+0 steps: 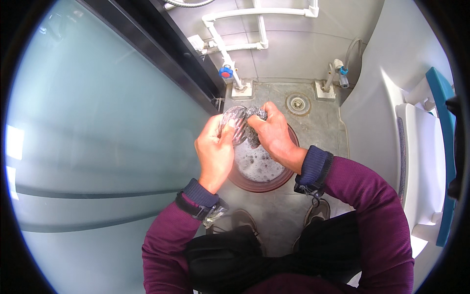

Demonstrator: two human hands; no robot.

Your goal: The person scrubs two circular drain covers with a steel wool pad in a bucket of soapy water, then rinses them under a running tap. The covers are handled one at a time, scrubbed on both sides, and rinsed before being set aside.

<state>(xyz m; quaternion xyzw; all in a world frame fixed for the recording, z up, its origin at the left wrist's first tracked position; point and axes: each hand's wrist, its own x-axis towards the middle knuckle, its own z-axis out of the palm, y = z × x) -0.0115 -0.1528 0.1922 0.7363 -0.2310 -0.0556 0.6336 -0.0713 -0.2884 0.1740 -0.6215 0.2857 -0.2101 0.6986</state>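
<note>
My left hand is closed on a shiny, see-through-looking oval piece with pinkish-grey stripes; its exact kind is unclear. In my right hand, the fingers and thumb press a grey, speckled wad that looks like a wire scourer. The wad touches the right side of the striped piece. Both are held over the far part of a round reddish-brown basin, in which white suds float on the water. The right hand's curled fingers are partly hidden.
A frosted glass panel with a dark frame stands close on the left. White pipes with a blue-and-red valve run along the far wall. Beyond the basin lies a floor drain. A white fixture flanks the right; my shoes are near the basin.
</note>
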